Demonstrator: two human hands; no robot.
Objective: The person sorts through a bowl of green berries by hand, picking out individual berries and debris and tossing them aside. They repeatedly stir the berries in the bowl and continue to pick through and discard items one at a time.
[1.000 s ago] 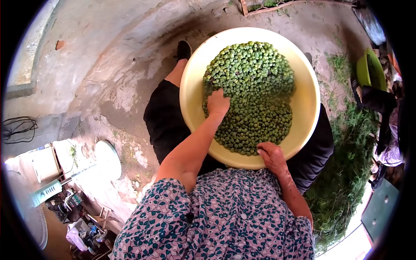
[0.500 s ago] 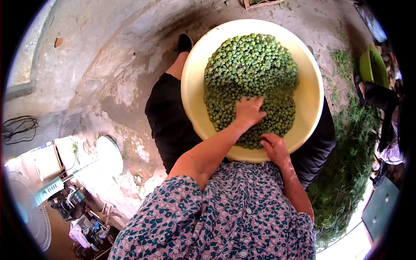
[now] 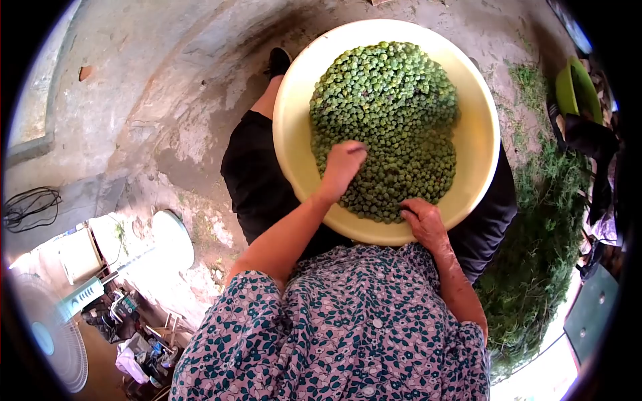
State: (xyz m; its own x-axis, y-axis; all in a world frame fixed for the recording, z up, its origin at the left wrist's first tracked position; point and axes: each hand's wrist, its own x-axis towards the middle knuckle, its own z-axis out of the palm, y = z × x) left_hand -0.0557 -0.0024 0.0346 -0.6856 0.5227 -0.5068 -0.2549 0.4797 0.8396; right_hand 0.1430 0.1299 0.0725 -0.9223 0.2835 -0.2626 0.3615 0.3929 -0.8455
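A wide pale-yellow basin (image 3: 294, 144) rests on my lap between my knees. A thick heap of small round green berries (image 3: 391, 87) covers its bottom, paler at the far side and darker near me. My left hand (image 3: 344, 167) hovers over the left part of the heap, fingers drawn together and a little blurred; I cannot tell what is in them. At the near right edge of the berries, close to the rim, is my right hand (image 3: 426, 222), its thumb and fingers curled together at the berries. The fingertips are partly hidden.
Leafy green sprigs (image 3: 535, 247) lie heaped on the floor to the right. Beyond them stands a lime-green tub (image 3: 568, 93). On the left are a standing fan (image 3: 53, 334), a coiled black cable (image 3: 30, 208) and a concrete wall (image 3: 134, 67).
My left hand has lifted off the middle of the berries and moved left, its spread fingers now drawn together. My right hand stays at the near edge. The view has shifted slightly.
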